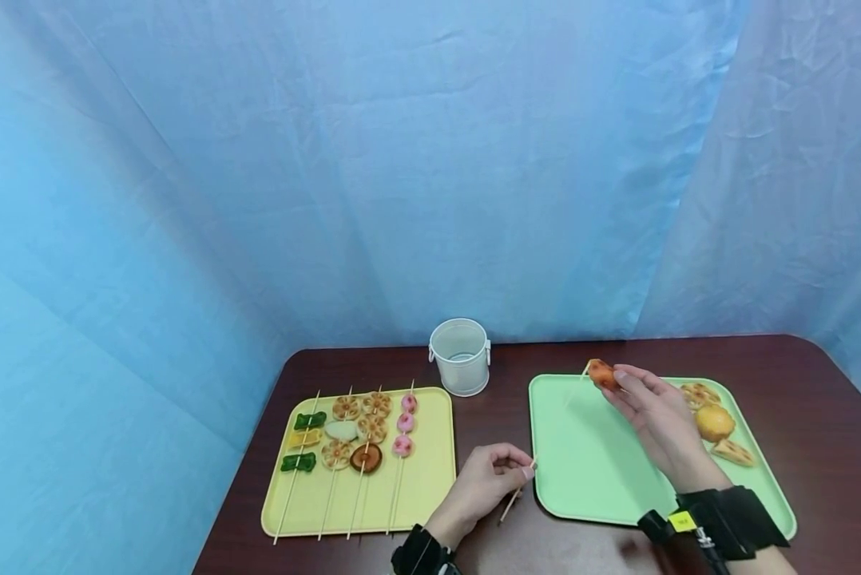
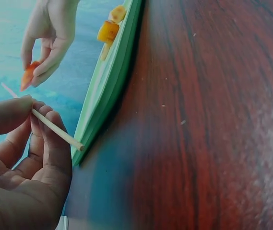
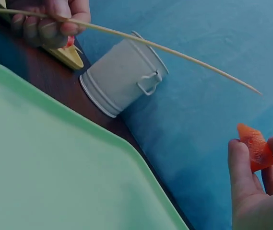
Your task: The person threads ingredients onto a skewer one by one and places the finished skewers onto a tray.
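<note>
My left hand (image 1: 482, 485) pinches a thin wooden skewer (image 2: 57, 128) between thumb and fingers near its blunt end. Its pointed end slants up and away over the green tray (image 1: 581, 511). Above that tray's far edge, my right hand (image 1: 656, 423) holds an orange-red food piece (image 3: 256, 147) between thumb and fingertips. In the right wrist view a gap shows between the skewer's tip and this piece, and the skewer is bare. On the green tray's right side lie a round yellow piece (image 1: 714, 422) and flat tan pieces (image 1: 734, 453).
A yellow tray (image 1: 430, 503) at the left carries several loaded skewers, with green, tan, brown and pink pieces (image 1: 403, 445). Between the trays, at the back, stands a white metal bucket (image 1: 462, 363). Blue cloth (image 1: 430, 176) hangs behind the dark wooden table (image 1: 826, 415).
</note>
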A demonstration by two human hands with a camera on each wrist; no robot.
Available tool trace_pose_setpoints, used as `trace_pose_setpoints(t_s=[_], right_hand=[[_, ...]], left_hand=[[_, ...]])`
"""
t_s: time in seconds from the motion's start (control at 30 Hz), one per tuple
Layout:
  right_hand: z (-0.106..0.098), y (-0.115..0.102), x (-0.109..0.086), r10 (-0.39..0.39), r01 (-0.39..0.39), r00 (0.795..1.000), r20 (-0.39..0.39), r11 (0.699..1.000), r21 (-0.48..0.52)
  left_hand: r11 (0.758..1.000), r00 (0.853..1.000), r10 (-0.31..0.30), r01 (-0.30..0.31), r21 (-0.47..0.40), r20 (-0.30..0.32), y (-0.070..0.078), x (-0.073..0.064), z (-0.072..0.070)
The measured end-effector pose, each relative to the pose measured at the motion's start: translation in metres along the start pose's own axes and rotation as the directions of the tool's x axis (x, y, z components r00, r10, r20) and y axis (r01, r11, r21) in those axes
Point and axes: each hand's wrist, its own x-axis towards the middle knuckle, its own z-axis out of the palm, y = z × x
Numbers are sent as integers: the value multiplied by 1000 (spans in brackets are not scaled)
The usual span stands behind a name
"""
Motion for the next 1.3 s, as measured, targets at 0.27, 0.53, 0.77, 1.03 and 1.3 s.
trace_pose_setpoints(t_s=[0.27, 0.53, 0.77, 1.03, 1.3], right_hand=[[14, 4, 3, -7, 9, 1000, -28, 997, 72], [19, 7, 3, -10, 13, 999, -38, 995, 97], [19, 9, 0, -34, 35, 999, -17, 996, 81], [19, 10, 0, -47, 46, 999, 10, 996, 82], [19, 13, 0, -53, 54, 999, -6, 998, 45]], left_hand=[[999, 999, -33, 32, 26, 12, -3, -1, -1], [998, 999, -42, 40, 45, 23, -4, 0, 0], [997, 998, -57, 55, 46, 37, -4, -1, 0], [997, 997, -65, 64, 45, 30, -5, -2, 1], [997, 997, -78, 78, -2, 27, -9, -4, 3]])
